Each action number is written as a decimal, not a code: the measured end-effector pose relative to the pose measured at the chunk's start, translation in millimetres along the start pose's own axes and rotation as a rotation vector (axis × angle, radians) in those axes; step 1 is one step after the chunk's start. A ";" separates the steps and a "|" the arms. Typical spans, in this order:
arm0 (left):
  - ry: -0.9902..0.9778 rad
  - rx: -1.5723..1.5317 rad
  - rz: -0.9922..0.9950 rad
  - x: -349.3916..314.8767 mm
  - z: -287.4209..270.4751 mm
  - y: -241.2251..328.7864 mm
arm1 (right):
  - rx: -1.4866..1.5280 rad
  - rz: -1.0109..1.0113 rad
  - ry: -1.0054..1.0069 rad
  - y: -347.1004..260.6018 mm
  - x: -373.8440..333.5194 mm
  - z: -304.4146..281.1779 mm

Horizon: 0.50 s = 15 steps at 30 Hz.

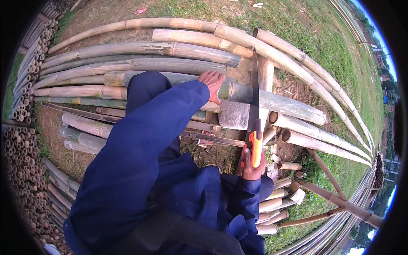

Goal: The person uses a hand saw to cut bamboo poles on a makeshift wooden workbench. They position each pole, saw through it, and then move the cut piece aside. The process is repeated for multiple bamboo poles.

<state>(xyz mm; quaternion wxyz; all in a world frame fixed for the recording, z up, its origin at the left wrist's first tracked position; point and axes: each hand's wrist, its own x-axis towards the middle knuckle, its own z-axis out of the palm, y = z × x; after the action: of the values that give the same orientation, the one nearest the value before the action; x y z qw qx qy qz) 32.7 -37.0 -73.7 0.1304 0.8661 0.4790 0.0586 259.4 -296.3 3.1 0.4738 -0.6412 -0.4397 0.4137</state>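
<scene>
My right hand (253, 166) is wrapped round the orange handle of a handsaw (255, 106). Its long dark blade points away from me and lies across a thick greenish bamboo pole (284, 101). How deep the teeth sit in the pole, I cannot tell. To the left of the blade, my left hand (211, 86) grips the same pole from above, fingers curled over its far side and thumb on the near side. My knee, in dark blue cloth, lies over the pole farther left. A pale block (233, 114) sits under the pole near the saw.
Several bamboo poles (178, 23) lie on the far side. A crosswise log (266, 76) supports poles right of the blade. Cut bamboo pieces (272, 205) lie near my right knee. Stacked bamboo (21, 153) stands at the left. A slanted bamboo frame (335, 199) rises at the right.
</scene>
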 end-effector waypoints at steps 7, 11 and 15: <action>-0.070 0.054 -0.021 -2.0 11.8 -1.6 | -0.101 -0.040 0.005 -6.9 -5.9 5.2; -0.041 0.049 -0.022 -7.5 0.9 -5.3 | -0.136 0.094 0.072 -38.0 -103.4 -29.3; -0.005 0.053 -0.032 5.4 5.9 2.9 | -0.143 0.046 0.139 -34.7 -97.0 -30.0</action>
<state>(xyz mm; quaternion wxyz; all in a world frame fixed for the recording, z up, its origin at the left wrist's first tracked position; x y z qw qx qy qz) 39.3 -35.0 -78.7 0.1096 0.8615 0.4940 0.0416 255.6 -390.7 54.0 0.4466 -0.7104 -0.4194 0.3464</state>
